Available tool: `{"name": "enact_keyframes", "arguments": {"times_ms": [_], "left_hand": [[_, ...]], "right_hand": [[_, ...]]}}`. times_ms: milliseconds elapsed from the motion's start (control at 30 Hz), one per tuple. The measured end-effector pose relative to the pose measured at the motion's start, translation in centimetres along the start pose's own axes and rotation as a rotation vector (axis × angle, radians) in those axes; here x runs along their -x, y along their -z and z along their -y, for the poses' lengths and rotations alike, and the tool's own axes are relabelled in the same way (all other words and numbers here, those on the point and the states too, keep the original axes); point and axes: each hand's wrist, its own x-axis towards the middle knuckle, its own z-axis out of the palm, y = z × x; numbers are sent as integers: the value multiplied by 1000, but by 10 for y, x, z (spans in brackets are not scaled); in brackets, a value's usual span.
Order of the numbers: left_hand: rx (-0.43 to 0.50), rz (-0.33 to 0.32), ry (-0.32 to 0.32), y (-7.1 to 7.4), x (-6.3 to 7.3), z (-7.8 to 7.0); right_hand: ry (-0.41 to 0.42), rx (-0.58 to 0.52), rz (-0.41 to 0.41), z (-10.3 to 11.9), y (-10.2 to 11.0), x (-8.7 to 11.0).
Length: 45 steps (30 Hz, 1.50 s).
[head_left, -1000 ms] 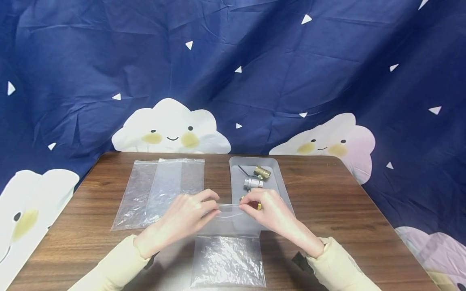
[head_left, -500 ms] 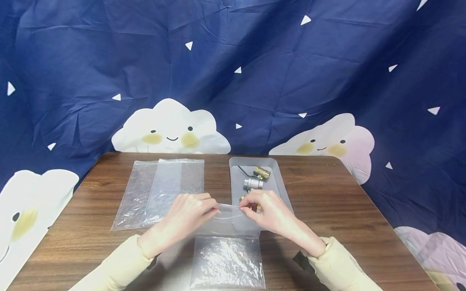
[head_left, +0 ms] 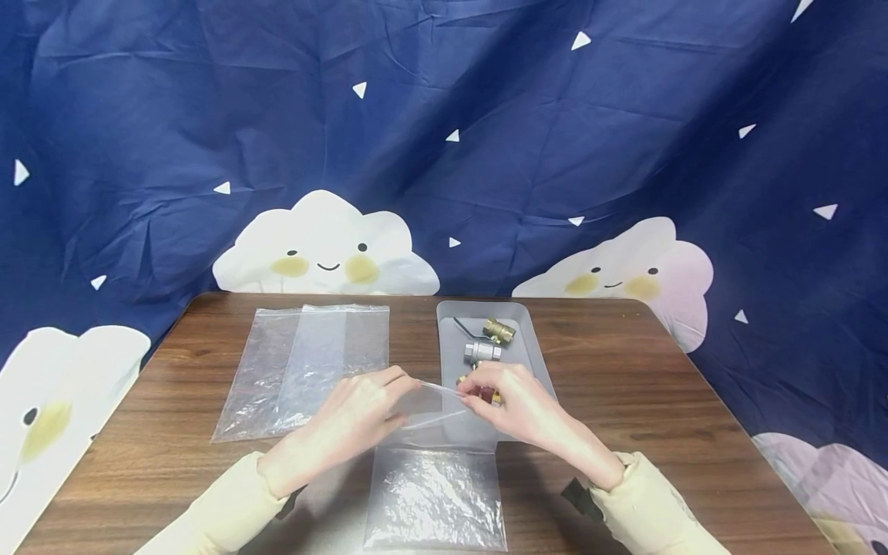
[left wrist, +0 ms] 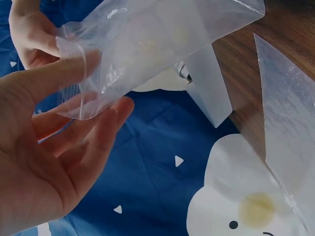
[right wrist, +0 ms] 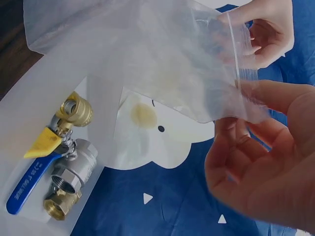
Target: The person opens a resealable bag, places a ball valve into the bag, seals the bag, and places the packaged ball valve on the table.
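Observation:
Both hands hold a clear zip bag [left wrist: 142, 49] by its mouth, over the front of a grey tray. My left hand [head_left: 354, 407] pinches the left side of the mouth, its thumb lying across the zip strip in the left wrist view. At the right side, my right hand [head_left: 516, 402] pinches the film near the zip strip [right wrist: 233, 46] between thumb and fingers. The two lips of the mouth stand apart between the hands. Shiny clear film [head_left: 435, 501] spreads below them toward the table's front.
The tray [head_left: 537, 358] holds several ball valves, among them a brass valve [head_left: 498, 331] and a silver valve [head_left: 482, 352]; one blue lever [right wrist: 30, 184] shows. More clear bags [head_left: 319, 354] lie flat at the left of the wooden table [head_left: 624, 370]. A blue curtain [head_left: 486, 116] hangs behind.
The gap between the bag's two lips has widened, and the far lip now slopes up toward my left hand. The left thumb has shifted down from its fingers. The right hand has barely moved.

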Motion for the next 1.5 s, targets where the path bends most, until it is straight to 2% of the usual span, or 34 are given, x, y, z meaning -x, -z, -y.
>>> {"name": "enact_keyframes", "arguments": {"times_ms": [200, 333, 467, 767, 867, 1033, 1267, 1500], "left_hand": [[55, 23, 2, 1, 1, -1], [79, 40, 6, 1, 1, -2], [86, 59, 1, 1, 1, -3], [61, 94, -2, 3, 1, -6], [63, 88, -8, 3, 2, -6], [121, 77, 2, 4, 3, -4], [223, 111, 62, 11, 2, -2], [319, 133, 108, 14, 5, 0]], "right_hand": [[176, -13, 65, -3, 3, -2], [220, -3, 139, -5, 6, -2], [179, 15, 162, -5, 7, -1], [-9, 63, 140, 0, 8, 0], [-1, 94, 140, 1, 9, 1], [56, 145, 123, -1, 11, 1], [-20, 127, 169, 2, 15, 3], [8, 113, 157, 0, 18, 6]]}}
